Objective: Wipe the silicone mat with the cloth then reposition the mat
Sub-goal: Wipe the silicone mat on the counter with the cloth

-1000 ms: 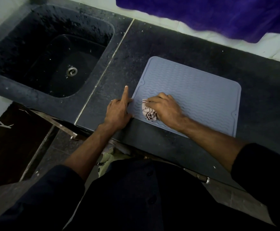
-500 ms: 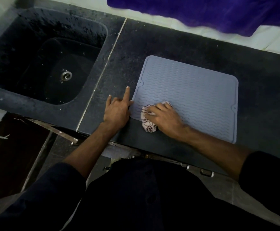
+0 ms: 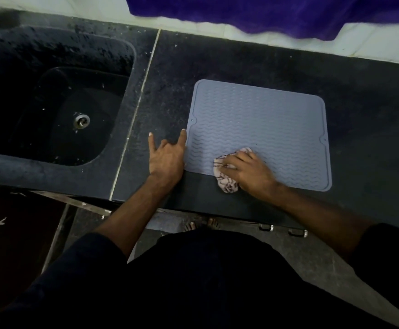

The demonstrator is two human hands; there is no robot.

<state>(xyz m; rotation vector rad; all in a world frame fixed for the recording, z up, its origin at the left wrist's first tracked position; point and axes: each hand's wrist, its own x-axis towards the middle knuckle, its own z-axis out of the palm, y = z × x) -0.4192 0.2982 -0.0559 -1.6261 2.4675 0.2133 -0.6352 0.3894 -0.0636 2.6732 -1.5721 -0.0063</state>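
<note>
A crumpled striped cloth (image 3: pixel 227 179) is gripped by the right hand (image 3: pixel 253 173) on a wavy-ribbed rectangular mat (image 3: pixel 265 129); the mat's left edge is touched by the left hand (image 3: pixel 167 160), forefinger and little finger straight.

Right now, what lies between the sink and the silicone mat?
In the head view, only dark speckled countertop with a pale seam, and nearer the front the left hand, separate the sink from the silicone mat.

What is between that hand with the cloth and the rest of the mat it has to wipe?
Nothing visible. The right hand presses the cloth on the mat's near edge; the ribbed surface beyond lies bare. The left hand rests at its left edge.
</note>
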